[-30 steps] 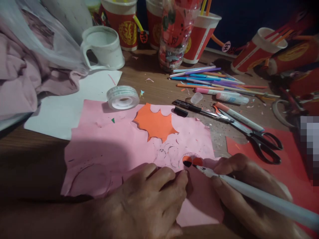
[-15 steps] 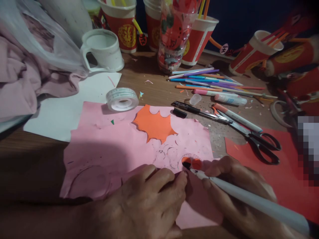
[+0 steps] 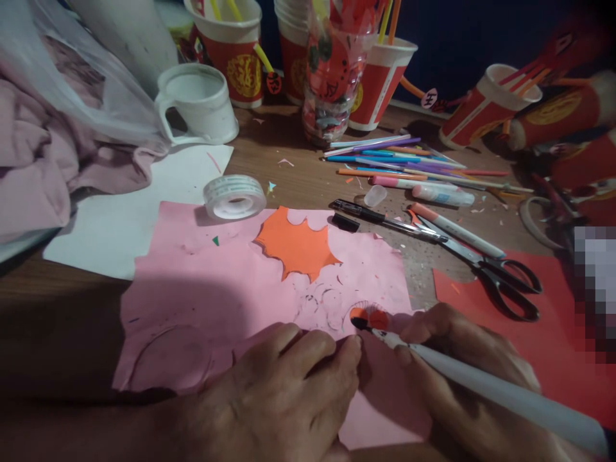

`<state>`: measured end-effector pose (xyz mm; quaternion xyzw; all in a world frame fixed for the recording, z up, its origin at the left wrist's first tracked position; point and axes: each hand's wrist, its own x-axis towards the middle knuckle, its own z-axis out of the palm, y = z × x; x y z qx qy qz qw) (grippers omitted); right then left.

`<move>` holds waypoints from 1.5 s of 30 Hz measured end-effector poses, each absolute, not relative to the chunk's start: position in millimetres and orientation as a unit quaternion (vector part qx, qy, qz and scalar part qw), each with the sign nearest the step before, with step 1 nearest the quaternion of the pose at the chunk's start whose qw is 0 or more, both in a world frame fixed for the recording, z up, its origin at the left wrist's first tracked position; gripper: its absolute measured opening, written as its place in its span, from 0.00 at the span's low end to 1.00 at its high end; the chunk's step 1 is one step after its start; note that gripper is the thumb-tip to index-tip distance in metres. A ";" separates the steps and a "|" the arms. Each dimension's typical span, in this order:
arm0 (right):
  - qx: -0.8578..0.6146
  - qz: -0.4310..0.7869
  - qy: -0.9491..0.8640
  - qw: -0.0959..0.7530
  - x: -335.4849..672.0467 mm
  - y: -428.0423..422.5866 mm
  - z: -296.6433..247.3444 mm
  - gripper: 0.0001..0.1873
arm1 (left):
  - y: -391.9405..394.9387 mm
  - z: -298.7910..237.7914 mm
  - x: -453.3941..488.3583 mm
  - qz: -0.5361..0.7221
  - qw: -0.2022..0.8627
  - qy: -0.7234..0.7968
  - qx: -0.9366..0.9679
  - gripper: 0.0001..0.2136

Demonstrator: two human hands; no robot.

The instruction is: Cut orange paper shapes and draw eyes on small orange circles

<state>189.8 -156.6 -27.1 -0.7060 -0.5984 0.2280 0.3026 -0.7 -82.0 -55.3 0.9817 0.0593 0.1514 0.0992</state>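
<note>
In my right hand (image 3: 462, 366) is a white marker (image 3: 500, 385), pinched between thumb and fingers and slanting down to the left. Its black tip rests on the left one of two small orange circles (image 3: 380, 319), where a dark patch shows. Short pencil strokes fan out above the circles. My left hand (image 3: 289, 385) presses down on the pink paper (image 3: 231, 256), its fingers bent and close together just left of the marker tip. Its thumb is mostly hidden. Farther up on the pink paper lies a spiky orange paper cutout (image 3: 298, 247).
Behind are a tape roll (image 3: 234, 197), a white mug (image 3: 197, 106), red paper cups (image 3: 385, 83) and a clear plastic cup (image 3: 332, 77). To the right lie scissors (image 3: 481, 262), a black pen (image 3: 385, 219), several thin coloured sticks (image 3: 385, 157) and red paper (image 3: 553, 301).
The marker tip has shifted very slightly on the left orange circle. The whole view has moved a little, so things sit slightly lower. Both hands keep their hold.
</note>
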 end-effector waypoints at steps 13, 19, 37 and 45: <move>-0.716 0.205 -0.592 0.307 191.3 -157.1 -28.1 0.03 | -82.6 -56.4 -0.8 0.160 0.094 0.054 0.981 0.16; -0.717 0.196 -0.595 0.305 191.6 -158.3 -28.5 0.04 | -82.5 -55.0 0.2 0.165 0.092 0.057 0.980 0.16; -0.725 0.182 -0.587 0.310 191.6 -163.1 -28.0 0.02 | -80.6 -57.8 -0.3 0.167 0.095 0.056 0.980 0.16; -0.696 0.196 -0.624 0.295 189.8 -157.0 -26.8 0.05 | -85.9 -45.5 0.8 0.113 0.118 0.105 0.981 0.14</move>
